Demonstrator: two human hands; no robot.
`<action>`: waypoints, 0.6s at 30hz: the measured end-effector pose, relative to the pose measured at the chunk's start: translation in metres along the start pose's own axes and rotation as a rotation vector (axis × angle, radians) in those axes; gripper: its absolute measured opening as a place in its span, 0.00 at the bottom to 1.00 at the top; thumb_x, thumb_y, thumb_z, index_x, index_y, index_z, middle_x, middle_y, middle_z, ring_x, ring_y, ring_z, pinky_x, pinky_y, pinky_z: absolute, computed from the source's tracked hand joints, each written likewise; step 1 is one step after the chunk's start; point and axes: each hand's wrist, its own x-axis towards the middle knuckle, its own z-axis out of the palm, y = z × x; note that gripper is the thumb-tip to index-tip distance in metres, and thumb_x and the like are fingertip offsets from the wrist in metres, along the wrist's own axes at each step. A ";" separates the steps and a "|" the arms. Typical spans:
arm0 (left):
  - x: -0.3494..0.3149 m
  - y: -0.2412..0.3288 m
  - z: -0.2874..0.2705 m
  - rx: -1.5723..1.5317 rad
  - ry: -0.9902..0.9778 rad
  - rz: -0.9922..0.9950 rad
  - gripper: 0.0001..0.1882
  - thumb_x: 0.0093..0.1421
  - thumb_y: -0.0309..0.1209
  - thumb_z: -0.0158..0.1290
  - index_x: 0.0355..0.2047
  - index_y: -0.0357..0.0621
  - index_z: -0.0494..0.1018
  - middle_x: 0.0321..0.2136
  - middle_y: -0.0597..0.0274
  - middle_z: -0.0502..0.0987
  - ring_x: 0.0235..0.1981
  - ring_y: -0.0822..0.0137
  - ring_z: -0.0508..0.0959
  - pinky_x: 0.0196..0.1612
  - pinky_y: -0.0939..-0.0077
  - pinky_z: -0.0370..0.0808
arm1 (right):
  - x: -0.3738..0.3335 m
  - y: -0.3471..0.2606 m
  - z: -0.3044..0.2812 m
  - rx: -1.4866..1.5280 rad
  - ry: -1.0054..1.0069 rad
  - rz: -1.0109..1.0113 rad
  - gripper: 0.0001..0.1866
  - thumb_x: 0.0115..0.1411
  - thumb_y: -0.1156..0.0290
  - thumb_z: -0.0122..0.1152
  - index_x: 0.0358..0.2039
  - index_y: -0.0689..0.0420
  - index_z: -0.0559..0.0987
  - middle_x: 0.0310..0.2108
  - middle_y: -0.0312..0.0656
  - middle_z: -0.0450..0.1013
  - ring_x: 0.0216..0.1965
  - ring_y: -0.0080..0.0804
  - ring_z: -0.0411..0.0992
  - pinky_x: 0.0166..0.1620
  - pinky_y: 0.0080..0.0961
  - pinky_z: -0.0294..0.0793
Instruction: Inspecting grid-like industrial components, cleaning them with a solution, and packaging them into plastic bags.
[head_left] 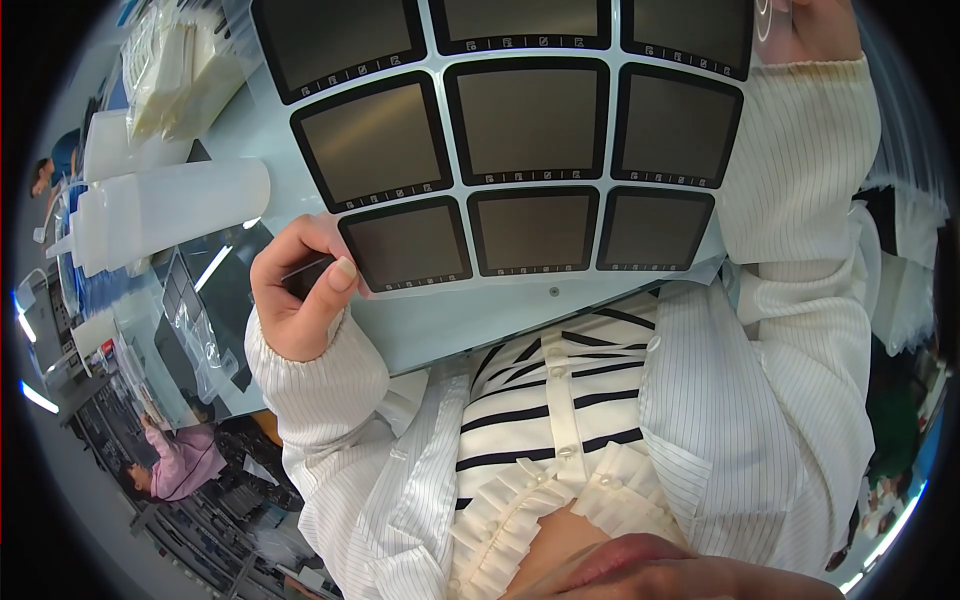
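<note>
A clear sheet (455, 130) bearing rows of dark rectangular panels with black borders and small printed icons spreads before me, its top running out of the picture. At its lower left edge my left hand (305, 285) is closed, thumb in front and fingers curled behind, pinching the sheet. A dark patch shows between that thumb and the fingers; I cannot make out what it is. My right hand (825, 30) is by the sheet's upper right edge, mostly cut off by the picture's rim. Its fingers are largely out of sight, with a shiny clear strip (772, 25) beside them.
Beneath the sheet lies a pale glass-like tabletop (430, 325). To the left are a translucent white plastic container (170, 210), stacked bagged packages (175, 75) and a dark panel in clear wrap (195, 320). A person in pink (185, 460) is farther off at lower left.
</note>
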 end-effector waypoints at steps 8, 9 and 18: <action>-0.001 0.000 -0.006 0.034 -0.036 0.017 0.13 0.55 0.35 0.56 0.27 0.37 0.68 0.22 0.65 0.71 0.19 0.77 0.67 0.24 0.84 0.61 | -0.001 0.004 0.000 0.012 0.010 0.006 0.35 0.69 0.61 0.34 0.02 0.53 0.64 0.03 0.38 0.62 0.08 0.28 0.64 0.22 0.21 0.74; 0.000 -0.001 -0.006 0.032 -0.041 0.019 0.13 0.55 0.35 0.56 0.27 0.37 0.68 0.22 0.65 0.71 0.19 0.77 0.67 0.24 0.84 0.61 | -0.001 0.005 -0.001 0.041 0.010 0.012 0.35 0.69 0.61 0.34 0.02 0.53 0.64 0.03 0.38 0.62 0.07 0.28 0.64 0.23 0.21 0.75; 0.000 -0.001 -0.004 -0.078 -0.023 0.074 0.14 0.56 0.35 0.55 0.30 0.35 0.68 0.24 0.61 0.71 0.22 0.74 0.70 0.27 0.82 0.65 | 0.023 0.034 -0.033 1.170 -0.572 0.085 0.34 0.68 0.59 0.38 0.03 0.54 0.65 0.04 0.35 0.63 0.09 0.27 0.67 0.19 0.21 0.75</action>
